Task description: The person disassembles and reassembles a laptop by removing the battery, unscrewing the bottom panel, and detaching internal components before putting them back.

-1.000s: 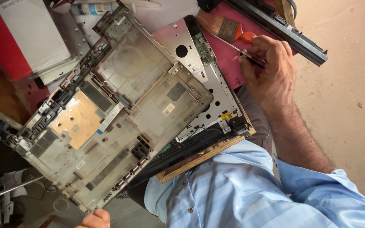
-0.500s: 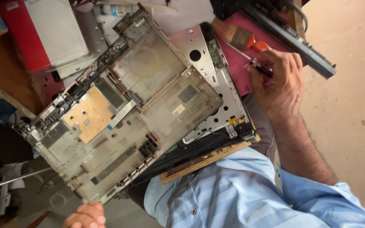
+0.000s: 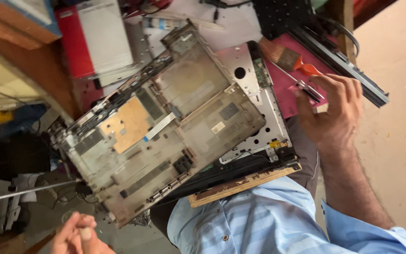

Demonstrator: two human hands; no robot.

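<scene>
The right hand (image 3: 335,110) sits at about three o'clock in the view, fingers curled around a slim metal-shafted screwdriver (image 3: 301,84), gripping it near the handle so the tip points up and left toward the bench. Just beyond its knuckles, at one o'clock, lies a flat wooden paintbrush with an orange handle (image 3: 291,60) on a dark pink mat (image 3: 285,91), near enough to pick up for dusting.

The grey plastic laptop base shell (image 3: 165,124), stripped and turned inside up, fills the centre. It leans across the person's lap and a wooden board (image 3: 240,184), probably to keep its screw posts facing the eyes. A copper-coloured foil patch (image 3: 124,123) shows at its nine o'clock side. Under its right edge pokes a silver metal inner frame (image 3: 259,113) with a round hole.

The left hand (image 3: 77,234) is at seven o'clock, low in the view and partly cut off, off the shell; its fingers are bunched together, pinching something small, though what it is cannot be told. A red-and-white box (image 3: 95,37) rests at eleven o'clock.
</scene>
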